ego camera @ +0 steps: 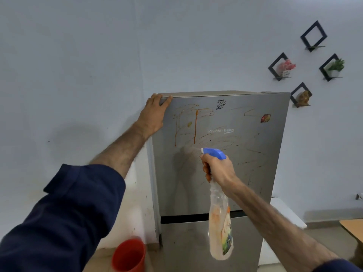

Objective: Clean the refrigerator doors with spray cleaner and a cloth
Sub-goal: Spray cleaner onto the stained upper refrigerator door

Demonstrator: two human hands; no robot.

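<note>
Right hand (218, 169) grips spray bottle (220, 216) by the neck, blue nozzle aimed at the stained upper fridge door (245, 163). Left hand (155, 114) is clamped on the door's top-left corner. Red bucket (128, 256) on the floor lower left

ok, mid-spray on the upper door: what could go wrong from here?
1. The spray bottle nozzle points left, toward the orange drips; wetted, they could run further down the upper door to the gap above the lower door.
2. No cloth is in view and both hands are occupied: the left hand grips the top corner, the right hand holds the bottle.
3. The red bucket stands close underfoot.
</note>
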